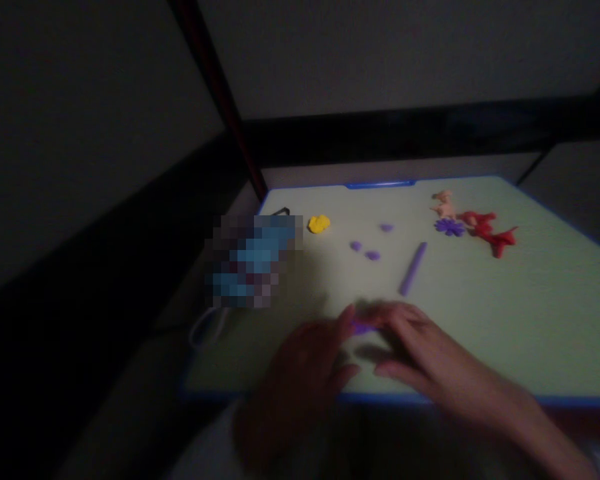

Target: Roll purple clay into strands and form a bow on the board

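Near the front edge of a pale table (510,327), a small purple piece of modelling clay (363,327) sits between the fingertips of both hands, partly hidden by them. My left hand (307,360) meets it from the left with the index finger, its thumb lower and apart. From the right, my right hand (425,347) curls its fingers over the clay, thumb held away below. Just beyond lies a purple clay roll (413,269). Three small purple lumps, one of them this lump (373,255), rest farther back. The dim light blurs the fingers.
A yellow, ruffled clay piece (319,223) lies at back left. To the right are a purple flower shape (450,227), a peach figure (444,205) and red figures (497,237). A pixelated blue item (260,253) with a white loop (200,327) covers the left edge.
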A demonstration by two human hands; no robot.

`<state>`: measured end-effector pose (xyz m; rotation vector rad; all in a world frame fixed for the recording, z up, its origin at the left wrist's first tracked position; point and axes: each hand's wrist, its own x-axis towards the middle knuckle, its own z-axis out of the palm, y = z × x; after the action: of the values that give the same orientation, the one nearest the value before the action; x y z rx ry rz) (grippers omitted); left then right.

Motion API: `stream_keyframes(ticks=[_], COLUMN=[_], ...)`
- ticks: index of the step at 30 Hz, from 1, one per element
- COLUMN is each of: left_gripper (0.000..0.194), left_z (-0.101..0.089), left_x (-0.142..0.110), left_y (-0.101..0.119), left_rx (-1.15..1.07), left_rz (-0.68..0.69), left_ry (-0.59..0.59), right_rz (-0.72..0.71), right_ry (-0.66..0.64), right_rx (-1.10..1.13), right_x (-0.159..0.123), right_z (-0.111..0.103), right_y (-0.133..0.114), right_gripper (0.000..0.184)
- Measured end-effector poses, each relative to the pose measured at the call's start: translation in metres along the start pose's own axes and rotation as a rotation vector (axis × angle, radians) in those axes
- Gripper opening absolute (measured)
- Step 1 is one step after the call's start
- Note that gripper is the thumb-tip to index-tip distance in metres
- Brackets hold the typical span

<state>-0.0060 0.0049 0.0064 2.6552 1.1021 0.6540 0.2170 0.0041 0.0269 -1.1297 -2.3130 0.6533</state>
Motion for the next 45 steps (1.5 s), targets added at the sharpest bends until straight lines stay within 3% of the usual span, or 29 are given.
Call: stream_keyframes(ticks=[7, 12, 18, 21, 26, 34, 40, 45], left_gripper=[0.059, 0.063, 0.062, 0.062, 0.055, 0.045, 0.044, 0.051], left_z=[0.001, 0.000, -0.001, -0.002, -0.004, -0.006, -0.004, 0.002], left_x=[-0.001, -0.004, -0.003, -0.003, -0.006, -0.004, 0.004, 0.027], left_y=[-0.002, -0.004, -0.005, -0.004, -0.006, -0.006, -0.006, 0.004], left_rx=[-0.009, -0.108, -0.178, -0.168, -0.072, 0.005, 0.004, -0.038], left_rz=[-0.036, -0.093, -0.126, -0.126, -0.043, 0.042, 0.105, 0.183], left_ry=[0.011, -0.021, -0.054, -0.045, -0.007, -0.007, 0.016, -0.092], right_rz=[-0.014, -0.086, -0.169, -0.166, -0.101, -0.019, -0.075, -0.079], right_ry=[0.026, 0.080, -0.060, -0.037, 0.076, 0.087, 0.138, 0.150], right_rx=[0.028, 0.006, -0.154, -0.161, -0.169, -0.193, -0.236, -0.278], right_x=[-0.004, -0.009, -0.006, -0.008, -0.023, -0.038, -0.038, -0.038], right_z=[-0.001, -0.004, -0.002, -0.002, -0.010, -0.019, -0.020, -0.018], right_y=[0.002, 0.003, 0.001, 0.004, 0.020, 0.033, 0.033, 0.034], right_gripper=[0.039, 0.048, 0.056, 0.057, 0.046, 0.039, 0.043, 0.040])
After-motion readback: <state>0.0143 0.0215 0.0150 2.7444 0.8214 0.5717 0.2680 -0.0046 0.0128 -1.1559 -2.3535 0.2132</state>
